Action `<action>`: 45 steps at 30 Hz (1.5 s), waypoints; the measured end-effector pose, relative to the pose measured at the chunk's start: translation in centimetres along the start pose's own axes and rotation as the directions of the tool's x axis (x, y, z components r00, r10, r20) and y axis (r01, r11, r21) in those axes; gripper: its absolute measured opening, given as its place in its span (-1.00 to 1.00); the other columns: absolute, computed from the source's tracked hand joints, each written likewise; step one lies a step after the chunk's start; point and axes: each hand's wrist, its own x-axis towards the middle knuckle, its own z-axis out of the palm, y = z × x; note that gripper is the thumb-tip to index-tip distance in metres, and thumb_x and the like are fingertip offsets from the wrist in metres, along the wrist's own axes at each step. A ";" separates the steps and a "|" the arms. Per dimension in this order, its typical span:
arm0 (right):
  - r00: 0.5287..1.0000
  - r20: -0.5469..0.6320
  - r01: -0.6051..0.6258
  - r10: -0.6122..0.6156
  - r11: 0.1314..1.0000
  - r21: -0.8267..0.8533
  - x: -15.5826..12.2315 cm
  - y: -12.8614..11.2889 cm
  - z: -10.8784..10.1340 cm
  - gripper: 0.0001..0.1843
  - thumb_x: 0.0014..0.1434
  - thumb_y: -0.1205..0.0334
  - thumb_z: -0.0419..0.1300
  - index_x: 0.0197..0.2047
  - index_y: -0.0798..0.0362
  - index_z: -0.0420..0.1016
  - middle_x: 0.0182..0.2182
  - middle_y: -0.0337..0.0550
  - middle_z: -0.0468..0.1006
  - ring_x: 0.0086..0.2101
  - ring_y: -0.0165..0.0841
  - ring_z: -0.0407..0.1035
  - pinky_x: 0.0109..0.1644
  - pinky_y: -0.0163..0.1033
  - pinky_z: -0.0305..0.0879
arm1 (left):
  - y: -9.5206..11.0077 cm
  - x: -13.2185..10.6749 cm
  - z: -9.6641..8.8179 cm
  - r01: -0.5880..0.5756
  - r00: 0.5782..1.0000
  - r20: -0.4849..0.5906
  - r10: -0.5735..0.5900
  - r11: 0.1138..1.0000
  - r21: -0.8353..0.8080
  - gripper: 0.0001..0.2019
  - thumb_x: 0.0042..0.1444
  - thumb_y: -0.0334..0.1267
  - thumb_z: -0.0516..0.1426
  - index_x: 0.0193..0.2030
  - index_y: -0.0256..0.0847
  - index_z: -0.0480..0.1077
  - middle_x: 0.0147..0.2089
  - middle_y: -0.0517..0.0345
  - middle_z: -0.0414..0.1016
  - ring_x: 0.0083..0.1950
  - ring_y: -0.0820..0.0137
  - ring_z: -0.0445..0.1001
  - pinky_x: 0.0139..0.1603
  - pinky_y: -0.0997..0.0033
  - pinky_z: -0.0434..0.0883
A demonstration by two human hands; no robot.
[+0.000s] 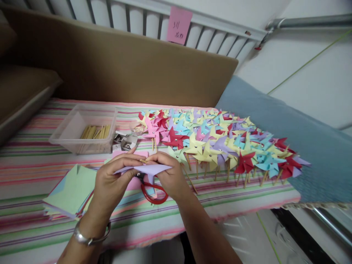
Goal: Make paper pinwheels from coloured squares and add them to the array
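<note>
At the frame's center, the left hand (114, 174) and right hand (169, 174) are both pinching the lilac paper (152, 169), with a wooden tip (143, 160) showing between them. Red-handled scissors (154, 201) are lying just below. At upper center, a pink note (180, 24) is bearing handwriting: "31" and a stroke, then an illegible line. Colorful pinwheels (220, 145) are crowding center right.

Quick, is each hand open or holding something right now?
Left hand: closed, holding the light purple piece of paper.
Right hand: closed on the same paper; whether it also grips the thin tan wooden stick cannot be told.
</note>
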 end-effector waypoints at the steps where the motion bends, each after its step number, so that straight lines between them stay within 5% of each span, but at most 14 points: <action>1: 1.000 0.001 -0.002 0.002 1.000 0.001 0.0 0.0 0.0 -0.82 0.05 0.46 0.11 -0.38 0.04 0.50 -0.43 -0.26 0.50 -0.34 -0.39 0.38 -0.20 -0.28 0.26 | 0.0 0.0 0.0 0.003 1.000 0.001 -0.003 1.000 0.000 -0.87 0.02 -0.44 0.23 -0.35 -0.09 0.52 -0.27 0.23 0.59 -0.19 0.37 0.53 0.20 0.10 0.30; 12: 0.998 -0.006 -0.066 0.066 0.998 0.002 0.0 0.0 0.2 -0.86 0.07 0.39 0.14 -0.39 0.02 0.50 -0.40 -0.24 0.52 -0.33 -0.38 0.38 -0.21 -0.27 0.27 | 0.2 0.1 0.0 0.036 0.999 -0.003 -0.036 0.999 -0.008 -0.89 0.02 -0.41 0.23 -0.37 -0.10 0.52 -0.27 0.19 0.60 -0.18 0.35 0.54 0.21 0.08 0.28; 18: 0.939 -0.082 -0.268 0.334 0.861 0.432 0.4 1.2 -0.4 -0.80 0.09 0.24 0.20 -0.17 -0.01 0.50 -0.43 -0.27 0.47 -0.43 -0.44 0.35 -0.30 -0.29 0.29 | 0.0 0.0 -0.3 0.032 0.999 0.026 -0.033 0.998 0.046 -0.89 0.03 -0.41 0.23 -0.36 -0.09 0.52 -0.18 0.16 0.59 -0.08 0.33 0.51 0.13 0.20 0.34; 22: 0.895 -0.208 -0.176 0.395 0.740 0.649 1.0 1.8 -1.3 -0.81 0.09 0.09 0.22 -0.33 0.04 0.50 -0.42 -0.21 0.47 -0.33 -0.39 0.40 -0.12 -0.19 0.34 | -0.1 -0.1 -0.2 0.048 0.990 0.127 -0.055 0.997 0.056 -0.91 0.03 -0.38 0.23 -0.38 -0.09 0.53 -0.24 0.16 0.59 -0.13 0.33 0.53 0.14 0.18 0.32; 27: 0.858 -0.358 -0.117 0.369 0.818 0.563 1.1 1.9 -1.6 -0.72 0.09 0.01 0.20 -0.33 0.06 0.57 -0.50 -0.23 0.41 -0.46 -0.47 0.27 -0.31 -0.30 0.29 | -0.3 -0.1 0.4 0.120 0.970 0.210 -0.125 0.992 0.037 -0.93 0.03 -0.36 0.22 -0.38 -0.12 0.54 -0.18 0.03 0.58 -0.10 0.27 0.52 -0.06 0.26 0.45; 31: 0.900 -0.208 -0.169 0.383 0.747 0.643 0.8 1.7 -1.3 -0.74 0.06 0.05 0.25 -0.28 0.06 0.56 -0.65 -0.36 0.25 -0.62 -0.53 0.14 -0.52 -0.36 0.18 | -0.4 -0.2 0.6 0.168 0.963 0.205 -0.174 0.985 0.046 -0.94 0.02 -0.35 0.23 -0.39 -0.14 0.55 -0.13 -0.01 0.58 -0.09 0.25 0.53 -0.12 0.28 0.48; 35: 0.923 -0.058 -0.245 0.381 0.697 0.674 0.6 1.6 -1.2 -0.83 -0.05 0.19 0.32 -0.35 0.05 0.53 -0.57 -0.30 0.42 -0.57 -0.50 0.26 -0.46 -0.34 0.25 | -0.4 -0.2 0.4 0.183 0.967 0.173 -0.186 0.983 0.033 -0.96 0.00 -0.33 0.24 -0.40 -0.15 0.55 -0.18 -0.01 0.60 -0.15 0.25 0.55 -0.10 0.24 0.49; 45: 0.914 0.091 -0.379 0.395 0.757 0.532 0.4 2.4 -1.2 -0.83 -0.01 0.18 0.30 -0.33 0.07 0.60 -0.48 -0.20 0.55 -0.46 -0.44 0.40 -0.35 -0.32 0.34 | -0.4 -0.1 -0.8 0.184 0.976 0.109 -0.190 0.981 0.065 -0.97 0.02 -0.31 0.24 -0.40 -0.15 0.54 -0.16 0.01 0.59 -0.10 0.24 0.53 -0.11 0.24 0.48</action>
